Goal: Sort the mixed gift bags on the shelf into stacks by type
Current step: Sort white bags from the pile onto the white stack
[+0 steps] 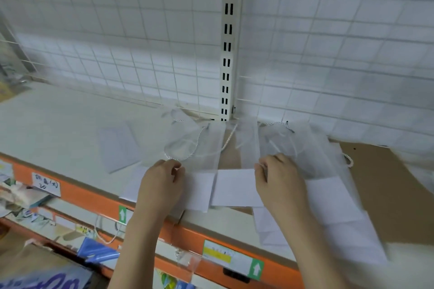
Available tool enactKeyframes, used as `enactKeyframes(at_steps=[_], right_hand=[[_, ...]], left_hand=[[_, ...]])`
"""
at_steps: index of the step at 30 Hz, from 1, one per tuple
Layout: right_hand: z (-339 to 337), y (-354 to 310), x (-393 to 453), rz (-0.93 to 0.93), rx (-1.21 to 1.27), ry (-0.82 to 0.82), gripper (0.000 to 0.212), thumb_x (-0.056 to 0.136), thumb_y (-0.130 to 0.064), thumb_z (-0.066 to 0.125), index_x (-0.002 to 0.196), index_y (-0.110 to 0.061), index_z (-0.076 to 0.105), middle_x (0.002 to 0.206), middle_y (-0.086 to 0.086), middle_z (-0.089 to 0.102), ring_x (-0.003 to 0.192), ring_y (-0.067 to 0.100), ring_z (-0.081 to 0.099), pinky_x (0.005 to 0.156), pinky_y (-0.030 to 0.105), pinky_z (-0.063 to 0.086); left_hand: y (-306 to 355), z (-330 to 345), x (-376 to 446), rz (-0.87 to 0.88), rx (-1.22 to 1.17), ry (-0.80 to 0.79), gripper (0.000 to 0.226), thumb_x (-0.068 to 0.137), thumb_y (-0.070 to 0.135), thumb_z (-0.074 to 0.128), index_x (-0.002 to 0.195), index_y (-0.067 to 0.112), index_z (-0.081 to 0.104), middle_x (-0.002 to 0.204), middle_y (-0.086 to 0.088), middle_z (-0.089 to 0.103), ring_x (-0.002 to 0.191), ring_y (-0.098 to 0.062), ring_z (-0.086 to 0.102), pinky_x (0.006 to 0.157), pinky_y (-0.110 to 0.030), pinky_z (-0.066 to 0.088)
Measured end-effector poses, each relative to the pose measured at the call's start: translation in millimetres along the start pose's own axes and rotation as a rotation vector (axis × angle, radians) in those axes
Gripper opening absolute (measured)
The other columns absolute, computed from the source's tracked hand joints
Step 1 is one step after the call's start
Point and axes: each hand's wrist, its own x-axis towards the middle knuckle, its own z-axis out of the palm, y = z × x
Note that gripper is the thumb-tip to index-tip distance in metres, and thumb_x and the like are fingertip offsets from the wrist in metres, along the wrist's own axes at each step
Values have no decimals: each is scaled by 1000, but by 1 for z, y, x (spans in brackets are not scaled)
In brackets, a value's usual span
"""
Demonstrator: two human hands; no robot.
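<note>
On the cream shelf (pixel 70 124) below the wire grid, sheer white gift bags (pixel 234 183) lie spread flat, the left hand (pixel 162 183) pinching a bag's cord in curled fingers, the right hand (pixel 277 180) gripping another bag's edge.

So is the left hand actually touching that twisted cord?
Touching. In the head view the left hand has its fingertips closed on the white cord handle, whose loop ends right at the fingers with no gap.

A white wire grid (pixel 141 37) backs the shelf, flanking a slotted upright (pixel 228 37).
</note>
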Motion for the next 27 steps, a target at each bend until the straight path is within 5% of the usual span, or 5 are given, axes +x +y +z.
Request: enactKeyframes(at_steps=[6, 11, 15, 22, 27], right_hand=[[15, -40, 10, -45, -21, -37, 25, 95, -24, 42, 92, -9, 61, 92, 6, 58, 92, 24, 54, 74, 30, 39], [37, -75, 13, 124, -162, -62, 32, 94, -36, 39, 94, -11, 59, 94, 6, 58, 94, 26, 56, 66, 29, 33], [61, -106, 10, 276, -237, -117, 61, 86, -61, 45, 117, -8, 50, 112, 11, 55, 105, 27, 53, 75, 32, 43], [79, -122, 13, 497, -232, -108, 92, 68, -65, 65, 126, -1, 35, 121, 19, 47, 114, 34, 45, 82, 38, 44], [81, -130, 12, 574, -213, -104, 94, 68, -62, 67, 131, -2, 31, 127, 21, 41, 121, 36, 39, 92, 42, 41]], left_hand=[[-16, -16, 27, 29, -61, -8, 20, 91, 20, 53, 103, 12, 67, 90, -5, 68, 76, -22, 57, 70, -25, 40], [-57, -37, 66, 98, -27, -12, 19, 91, 21, 54, 101, 10, 67, 87, -8, 70, 83, -29, 62, 71, -29, 43], [-100, -55, 97, 137, 24, -36, 25, 89, 22, 58, 108, 9, 66, 97, -11, 68, 90, -28, 60, 77, -30, 42], [-137, -66, 174, 44, 333, -396, 91, 75, 65, 57, 145, 19, 21, 141, -13, 38, 130, -35, 33, 106, -42, 28], [-134, -63, 187, 62, 392, -415, 99, 66, 68, 65, 140, 16, 26, 135, -12, 42, 126, -34, 39, 102, -42, 32]])
